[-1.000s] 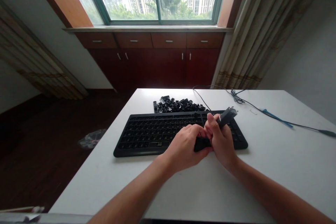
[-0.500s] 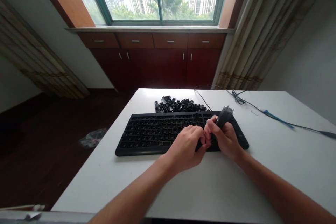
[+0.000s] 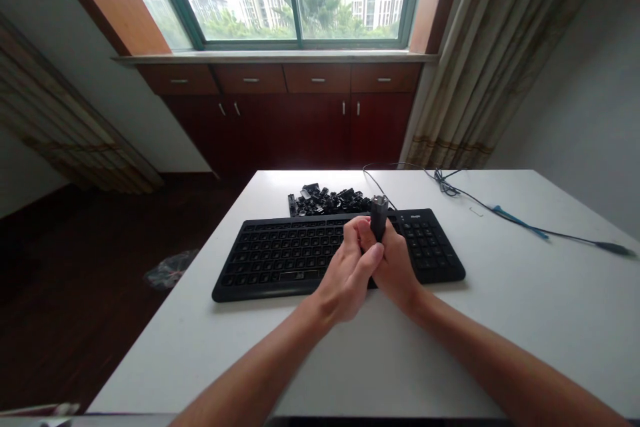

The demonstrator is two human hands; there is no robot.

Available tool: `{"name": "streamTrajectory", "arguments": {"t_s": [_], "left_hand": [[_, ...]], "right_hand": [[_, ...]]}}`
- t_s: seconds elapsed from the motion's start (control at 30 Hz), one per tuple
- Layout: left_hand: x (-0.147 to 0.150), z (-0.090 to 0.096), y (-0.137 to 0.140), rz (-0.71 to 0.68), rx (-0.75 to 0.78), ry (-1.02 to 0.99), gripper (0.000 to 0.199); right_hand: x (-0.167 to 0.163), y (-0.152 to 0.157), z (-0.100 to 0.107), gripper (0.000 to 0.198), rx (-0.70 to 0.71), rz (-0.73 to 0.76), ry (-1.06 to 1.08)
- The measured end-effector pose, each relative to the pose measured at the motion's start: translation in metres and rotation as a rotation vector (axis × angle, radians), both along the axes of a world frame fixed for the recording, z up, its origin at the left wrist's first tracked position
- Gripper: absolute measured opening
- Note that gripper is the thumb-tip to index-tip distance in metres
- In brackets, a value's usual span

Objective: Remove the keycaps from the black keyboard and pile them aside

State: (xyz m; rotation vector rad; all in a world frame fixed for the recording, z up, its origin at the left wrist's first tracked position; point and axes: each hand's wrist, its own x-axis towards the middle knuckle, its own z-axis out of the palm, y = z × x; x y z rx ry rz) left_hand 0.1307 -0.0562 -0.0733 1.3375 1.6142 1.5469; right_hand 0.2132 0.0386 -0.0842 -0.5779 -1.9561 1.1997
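Observation:
A black keyboard (image 3: 270, 292) lies on the white table, most of its keycaps off in the main block. Above its right half my two hands meet. My right hand (image 3: 395, 265) is closed round a dark grey handheld tool (image 3: 379, 221), which points up and has a paler, jagged tip; its exact kind is unclear. Pressed against the right hand's fingers, my left hand (image 3: 346, 273) has its fingers curled and its thumb laid across. What the left fingers grip is hidden. Behind the keyboard's back edge is a heap of loose black keycaps (image 3: 330, 202).
A thin black cable (image 3: 473, 196) runs over the table's right side, bundled at one spot. Near it lie a blue strip (image 3: 517, 221) and a small bent wire (image 3: 476, 211). A clear plastic bag (image 3: 170, 269) is on the floor at left. Cabinets (image 3: 300, 120) stand beyond the table.
The tool and my right hand have moved left and the tool has turned more upright. My left hand has come closer around the right one. The keyboard's number pad now shows.

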Motion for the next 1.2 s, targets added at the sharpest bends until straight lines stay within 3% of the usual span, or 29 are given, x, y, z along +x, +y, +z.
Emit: {"name": "streamTrajectory", "arguments": {"t_s": [0.17,0.47,0.73,0.87,1.03,1.1,1.2], "left_hand": [[0.006,0.000,0.004,0.037,-0.019,0.034,0.048],[0.006,-0.004,0.009,0.161,-0.075,0.024,0.051],[0.010,-0.005,0.011,0.169,-0.150,0.195,0.059],[0.010,-0.007,0.012,0.182,-0.112,0.221,0.065],[0.008,-0.006,0.010,0.127,-0.087,0.261,0.064],[0.007,-0.007,0.007,0.092,-0.055,0.273,0.064],[0.004,-0.009,0.004,0.078,-0.016,0.343,0.067]], "right_hand": [[-0.002,0.008,0.005,0.025,0.043,0.121,-0.146],[-0.011,0.011,0.006,0.024,-0.025,0.141,-0.194],[-0.017,0.012,0.008,0.027,-0.080,0.023,-0.184],[-0.028,0.015,0.015,0.032,-0.054,-0.035,-0.274],[-0.024,0.016,0.015,0.035,-0.033,-0.044,-0.209],[-0.020,0.017,0.012,0.038,-0.096,-0.070,-0.123],[-0.018,0.022,0.009,0.048,-0.347,-0.051,0.085]]}}
